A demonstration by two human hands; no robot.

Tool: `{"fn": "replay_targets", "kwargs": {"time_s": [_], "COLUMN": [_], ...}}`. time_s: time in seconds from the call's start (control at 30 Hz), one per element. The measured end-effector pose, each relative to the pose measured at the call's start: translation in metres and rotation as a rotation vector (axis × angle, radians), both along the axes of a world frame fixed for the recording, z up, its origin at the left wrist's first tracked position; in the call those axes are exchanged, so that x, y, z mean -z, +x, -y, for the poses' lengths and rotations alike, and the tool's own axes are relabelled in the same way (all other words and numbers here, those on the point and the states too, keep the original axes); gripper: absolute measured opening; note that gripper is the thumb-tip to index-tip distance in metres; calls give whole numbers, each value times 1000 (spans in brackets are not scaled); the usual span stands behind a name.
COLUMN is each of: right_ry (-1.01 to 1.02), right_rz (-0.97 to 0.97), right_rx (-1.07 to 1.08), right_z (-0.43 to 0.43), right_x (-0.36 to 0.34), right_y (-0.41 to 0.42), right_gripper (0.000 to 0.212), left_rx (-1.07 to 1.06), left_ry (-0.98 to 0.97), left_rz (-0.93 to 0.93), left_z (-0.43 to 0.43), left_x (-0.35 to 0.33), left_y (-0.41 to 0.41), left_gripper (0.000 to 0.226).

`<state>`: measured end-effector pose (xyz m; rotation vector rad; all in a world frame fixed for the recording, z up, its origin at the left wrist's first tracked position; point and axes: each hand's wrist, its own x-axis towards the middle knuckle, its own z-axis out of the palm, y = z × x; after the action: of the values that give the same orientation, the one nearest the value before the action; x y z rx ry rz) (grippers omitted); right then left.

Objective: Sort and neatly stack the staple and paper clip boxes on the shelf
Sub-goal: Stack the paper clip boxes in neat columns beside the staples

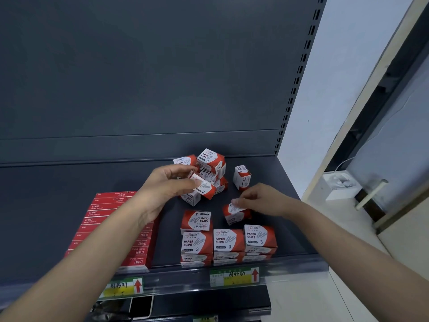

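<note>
On the dark shelf (69, 180), my left hand (167, 184) pinches a red-and-white paper clip box (204, 185) at the front of a jumbled pile of paper clip boxes (211, 162). My right hand (262, 201) grips another paper clip box (235, 214) lying on the shelf floor. Stacked paper clip boxes (228, 242) stand in a row at the front edge, with one more box (196, 220) behind them. Several red staple boxes (109, 219) are stacked at the front left, partly hidden by my left forearm. A single box (242, 177) stands upright at the back right.
The shelf's back panel (139, 77) rises behind the pile, and a slotted upright (294, 89) bounds the right side. Price labels (234, 276) run along the front rail. Beyond the shelf, a white wall and a white box (341, 187) sit at the right.
</note>
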<state>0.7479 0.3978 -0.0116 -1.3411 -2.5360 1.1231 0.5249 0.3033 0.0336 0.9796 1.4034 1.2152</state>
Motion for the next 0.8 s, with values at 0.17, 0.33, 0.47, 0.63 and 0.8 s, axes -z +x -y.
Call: {"fn": "replay_targets", "kwargs": {"time_s": [0.17,0.33,0.47,0.63,0.8], "right_ry": [136,381,539,27,-372], "right_rz": [54,173,290,-319,-441], "right_rx": [38,38,-16,177,171], "right_z": [-4,-7,-6,1,7], "right_x": [2,10,4,-27,-35], "right_y": [-5,-14,-13,-13,-12], "right_gripper": [44,39,40,37,22], "left_rx": [7,10,19,108,252], "left_ry": [-22,-33,-15,50,149], "left_rz": [-25,-57,-63,-96,-350], "left_z": [-2,-5,-6,-8,-20], "left_x": [3,5,5,6,10], "left_y": [3,7,7,11,26], "left_gripper": [33,38,49,46,45]}}
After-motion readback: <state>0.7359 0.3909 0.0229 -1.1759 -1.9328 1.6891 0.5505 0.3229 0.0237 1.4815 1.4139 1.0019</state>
